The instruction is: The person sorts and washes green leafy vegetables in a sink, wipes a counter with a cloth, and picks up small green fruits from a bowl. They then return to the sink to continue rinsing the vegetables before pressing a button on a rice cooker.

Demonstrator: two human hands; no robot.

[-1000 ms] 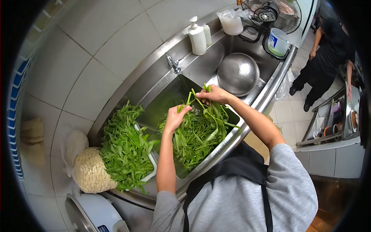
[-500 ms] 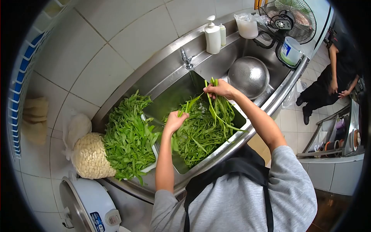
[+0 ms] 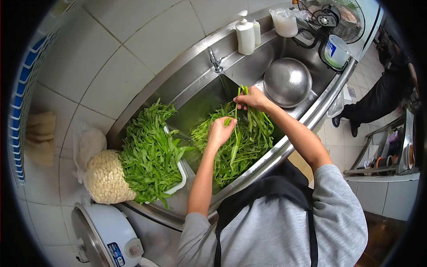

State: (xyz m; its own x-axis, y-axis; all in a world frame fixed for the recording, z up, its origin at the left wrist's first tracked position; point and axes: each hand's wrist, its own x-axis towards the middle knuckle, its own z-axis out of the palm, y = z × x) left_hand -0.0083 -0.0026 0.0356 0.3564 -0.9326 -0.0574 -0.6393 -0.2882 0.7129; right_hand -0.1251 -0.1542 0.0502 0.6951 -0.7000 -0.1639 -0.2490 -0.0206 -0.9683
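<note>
My right hand [image 3: 255,98] is closed around several long green stems, likely water spinach, whose cut ends stick up past the fingers. Just below and to its left, my left hand [image 3: 221,132] pinches greens near a stem hanging from the right hand. Both hands are over the steel sink basin [image 3: 195,100], where a heap of leafy greens [image 3: 224,167] lies in water. To the left, a big pile of leafy greens [image 3: 149,149] overflows a white tray [image 3: 181,178]. My fingertips partly hide what they grip.
A tap [image 3: 215,60] stands behind the basin. An upturned metal bowl [image 3: 288,82] sits in the right basin. Pump bottle [image 3: 245,35], plastic tub [image 3: 336,51] and fan [image 3: 331,20] line the back and right. Peeled garlic [image 3: 109,175] and a rice cooker [image 3: 106,233] are left. Another person [image 3: 378,95] stands right.
My left hand has moved right and up, close to my right hand. The stems under my right hand now hang straighter. The other person has shifted position.
</note>
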